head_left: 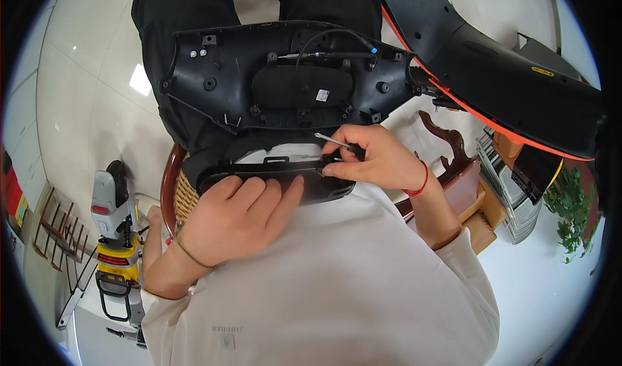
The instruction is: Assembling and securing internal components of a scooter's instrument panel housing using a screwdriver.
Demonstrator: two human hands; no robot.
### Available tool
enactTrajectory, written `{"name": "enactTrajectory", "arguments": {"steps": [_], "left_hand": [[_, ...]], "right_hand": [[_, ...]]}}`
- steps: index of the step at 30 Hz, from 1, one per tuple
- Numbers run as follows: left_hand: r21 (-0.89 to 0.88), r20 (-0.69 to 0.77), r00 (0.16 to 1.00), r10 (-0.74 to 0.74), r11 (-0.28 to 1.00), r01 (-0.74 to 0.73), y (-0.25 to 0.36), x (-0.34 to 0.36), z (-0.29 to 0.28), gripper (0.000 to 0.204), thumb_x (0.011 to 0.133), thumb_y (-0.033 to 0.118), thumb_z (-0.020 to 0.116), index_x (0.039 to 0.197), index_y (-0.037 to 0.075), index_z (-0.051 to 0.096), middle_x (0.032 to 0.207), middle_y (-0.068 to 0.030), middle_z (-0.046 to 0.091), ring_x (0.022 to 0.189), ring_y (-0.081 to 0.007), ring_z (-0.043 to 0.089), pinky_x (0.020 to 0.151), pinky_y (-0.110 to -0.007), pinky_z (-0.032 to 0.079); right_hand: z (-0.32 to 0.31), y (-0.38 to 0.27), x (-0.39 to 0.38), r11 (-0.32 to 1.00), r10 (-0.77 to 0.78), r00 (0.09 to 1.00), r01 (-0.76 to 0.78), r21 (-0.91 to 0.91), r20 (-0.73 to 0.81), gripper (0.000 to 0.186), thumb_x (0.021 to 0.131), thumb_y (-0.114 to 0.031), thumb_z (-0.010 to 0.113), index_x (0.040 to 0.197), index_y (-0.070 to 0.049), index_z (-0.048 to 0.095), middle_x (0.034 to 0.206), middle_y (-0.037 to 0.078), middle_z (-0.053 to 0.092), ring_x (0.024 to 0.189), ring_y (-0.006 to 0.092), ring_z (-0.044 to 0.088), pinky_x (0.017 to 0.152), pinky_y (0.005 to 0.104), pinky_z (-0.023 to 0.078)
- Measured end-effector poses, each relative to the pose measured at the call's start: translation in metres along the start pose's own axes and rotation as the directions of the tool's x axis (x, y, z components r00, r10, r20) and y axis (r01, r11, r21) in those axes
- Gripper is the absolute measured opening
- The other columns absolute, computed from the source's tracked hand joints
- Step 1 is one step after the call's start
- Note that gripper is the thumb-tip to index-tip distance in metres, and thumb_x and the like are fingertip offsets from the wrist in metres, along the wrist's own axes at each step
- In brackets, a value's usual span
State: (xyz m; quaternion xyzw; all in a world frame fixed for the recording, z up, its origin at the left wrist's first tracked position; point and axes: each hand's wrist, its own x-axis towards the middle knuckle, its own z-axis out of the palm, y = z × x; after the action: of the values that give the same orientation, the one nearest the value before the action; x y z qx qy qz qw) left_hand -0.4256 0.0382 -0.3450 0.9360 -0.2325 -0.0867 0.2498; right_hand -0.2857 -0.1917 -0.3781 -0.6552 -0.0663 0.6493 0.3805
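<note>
A long, dark plastic piece with a glossy face and small clips along its far edge lies against my shirt. My left hand is closed over its near side, fingers resting across the top and thumb hidden. At the piece's right end, my right hand holds a small screwdriver. Its metal shaft points up and left, and its dark handle sits between my fingers. My right thumb and a fingertip touch the end of the piece. Beyond it, a large black plastic cover rests on my lap, inner side up.
A thin black cable with a blue tip loops over the cover, which also carries loose screws. A black and orange curved panel reaches in at the right. Yellow-grey scooter parts, a wooden chair arm and a plant stand around.
</note>
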Motion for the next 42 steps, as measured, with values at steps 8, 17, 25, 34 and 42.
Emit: {"name": "enactTrajectory", "arguments": {"steps": [8,17,25,34,42], "left_hand": [[-0.185,0.01,0.998,-0.064,0.981,0.064,-0.006,-0.002,0.006,0.045,0.071,0.014,0.07,0.115,0.007,0.069,0.085,0.0025,0.06,0.069,-0.0132,0.053,0.059,-0.027,0.044],[-0.191,0.027,0.998,-0.058,0.98,0.062,-0.009,0.003,0.005,0.043,0.07,0.013,0.066,0.112,0.006,0.069,0.076,0.0014,0.049,0.071,-0.0124,0.055,0.059,-0.025,0.047],[-0.237,0.033,0.996,-0.084,0.967,0.09,-0.014,-0.005,0.011,0.049,0.069,0.022,0.076,0.116,0.01,0.069,0.077,0.0026,0.053,0.069,-0.0131,0.057,0.059,-0.028,0.046],[-0.264,-0.014,0.995,-0.098,0.96,0.091,-0.016,-0.009,0.017,0.049,0.068,0.024,0.077,0.116,0.012,0.068,0.075,0.0024,0.047,0.07,-0.0121,0.057,0.06,-0.027,0.046],[-0.247,-0.07,0.988,-0.14,0.962,0.119,-0.01,-0.028,0.023,0.047,0.069,0.022,0.078,0.113,0.011,0.068,0.076,0.0014,0.05,0.069,-0.0137,0.058,0.059,-0.028,0.046]], "right_hand": [[0.006,-0.002,-0.001,0.932,-0.172,0.984,0.149,-0.33,-0.042,0.025,0.078,-0.014,0.082,0.096,-0.004,0.068,0.062,0.0,0.05,0.057,0.0076,0.048,0.055,0.0231,0.039],[0.007,0.011,0.008,0.766,-0.457,0.889,0.373,-0.523,-0.035,0.021,0.078,-0.012,0.081,0.093,-0.004,0.069,0.085,0.005,0.061,0.071,0.0154,0.059,0.063,0.029,0.048],[0.013,0.009,0.011,0.915,-0.326,0.942,0.292,-0.278,-0.084,0.019,0.075,-0.002,0.081,0.09,-0.004,0.07,0.094,0.005,0.064,0.085,0.0188,0.063,0.071,0.0301,0.051],[0.001,-0.012,0.017,0.855,-0.473,0.881,0.453,-0.253,-0.018,0.019,0.077,0.0,0.079,0.094,-0.002,0.071,0.092,0.007,0.066,0.084,0.0179,0.064,0.074,0.0287,0.05],[0.034,-0.069,0.107,0.666,-0.676,0.718,0.497,-0.556,-0.167,0.013,0.084,-0.012,0.07,0.093,-0.004,0.069,0.087,0.009,0.068,0.077,0.0277,0.066,0.068,0.0366,0.052]]}}
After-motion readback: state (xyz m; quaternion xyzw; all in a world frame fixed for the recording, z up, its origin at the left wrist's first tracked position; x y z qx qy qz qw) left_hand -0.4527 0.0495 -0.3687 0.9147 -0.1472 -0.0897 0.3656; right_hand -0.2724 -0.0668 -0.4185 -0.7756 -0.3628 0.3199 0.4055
